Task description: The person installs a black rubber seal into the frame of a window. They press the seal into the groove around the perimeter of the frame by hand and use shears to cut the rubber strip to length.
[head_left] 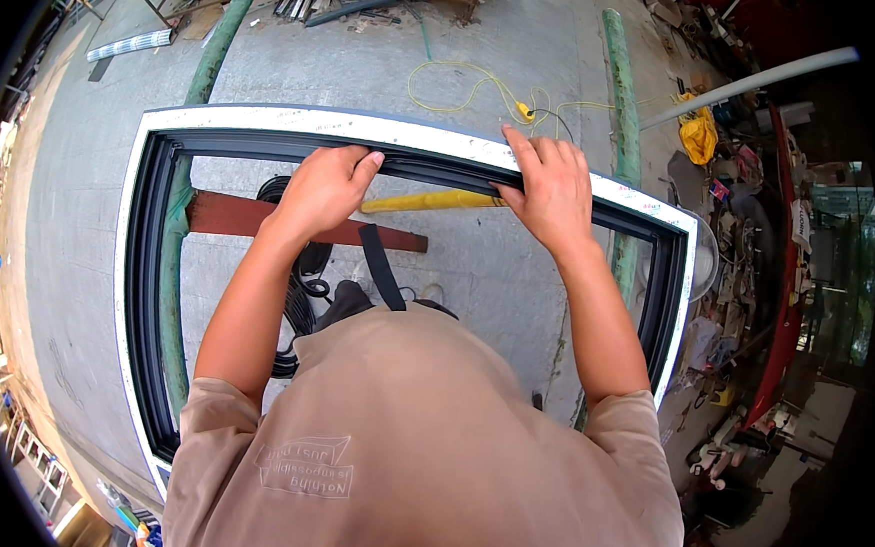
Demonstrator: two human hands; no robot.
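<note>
Head view: I'm seeing the frame (138, 255) lying over green pipes (621, 99), seemingly joined, no glass showing, remaining work unclear. Right hand (555, 185) is gripping its far side; left hand (324, 188) is curling there, fingertips hidden, so I can't tell its hold.

from here i see a large rectangular frame (317, 122) lying across two green bars (221, 45), one passing beneath each end; its outer face is white, flecked with small red and dark printed marks; inside that runs a black border, stepped and grooved; the middle stands open, see-through; the far side and both ends show, the near side mostly out of sight
</note>
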